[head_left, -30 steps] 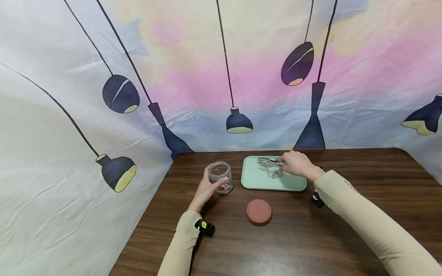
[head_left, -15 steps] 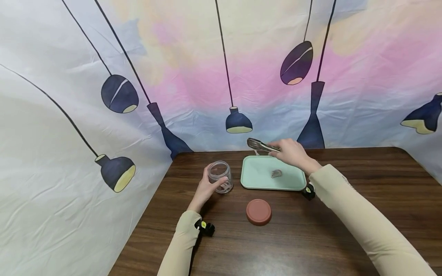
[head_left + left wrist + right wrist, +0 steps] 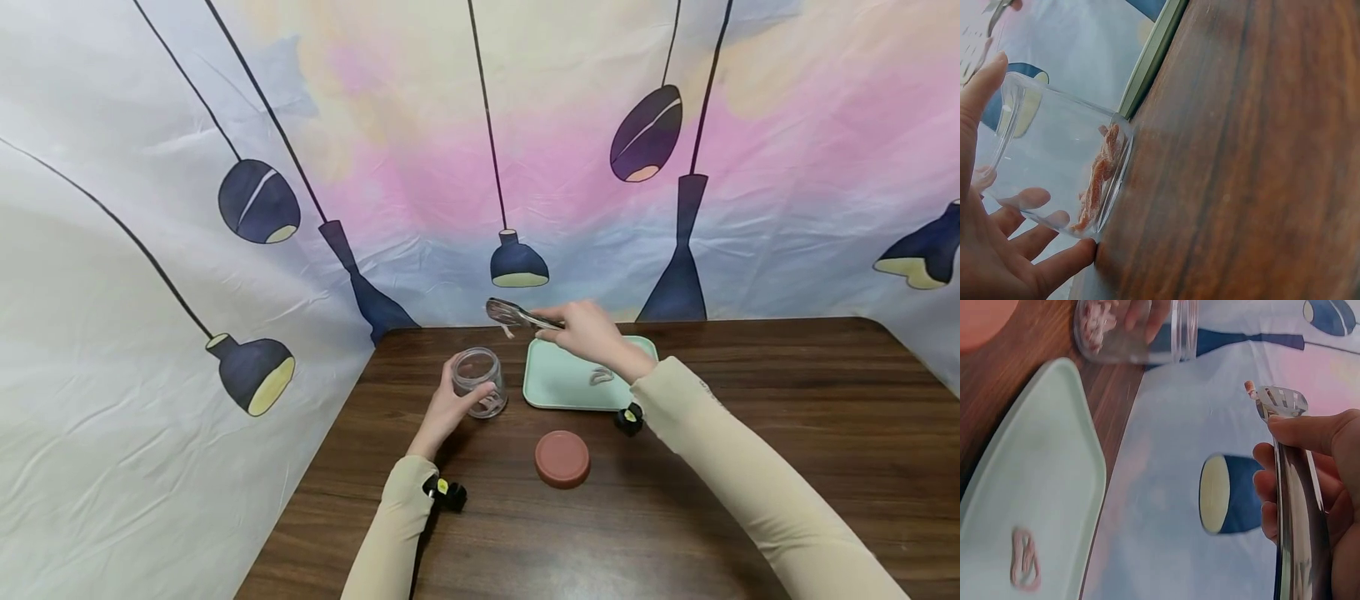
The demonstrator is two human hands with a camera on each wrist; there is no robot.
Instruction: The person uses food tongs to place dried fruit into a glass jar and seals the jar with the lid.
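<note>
My left hand [image 3: 441,414] grips a clear jar [image 3: 1063,134] that stands upright on the table. Several reddish-brown, meat-like strips [image 3: 1100,175] lie at its bottom. Metal serving tongs [image 3: 1297,506] with slotted heads are held in my right hand [image 3: 587,331], raised above the back of the tray and pointing left. From the tongs' heads a small pale strip [image 3: 507,332] sticks out; the rest of it is hidden. A folded pinkish strip [image 3: 1025,559] lies on the pale green tray [image 3: 551,383]. The tongs' tips are above and behind the jar's mouth, slightly to its right.
A round reddish-brown lid [image 3: 562,458] lies on the wooden table [image 3: 510,533] in front of the tray. Behind the table's back edge hangs a cloth [image 3: 420,192] printed with lamps. Each wrist wears a small black camera [image 3: 450,495].
The right hand has lifted the tongs from the tray with a strip and carried them left toward the jar. One strip stays on the tray. The left hand and jar have not moved.
</note>
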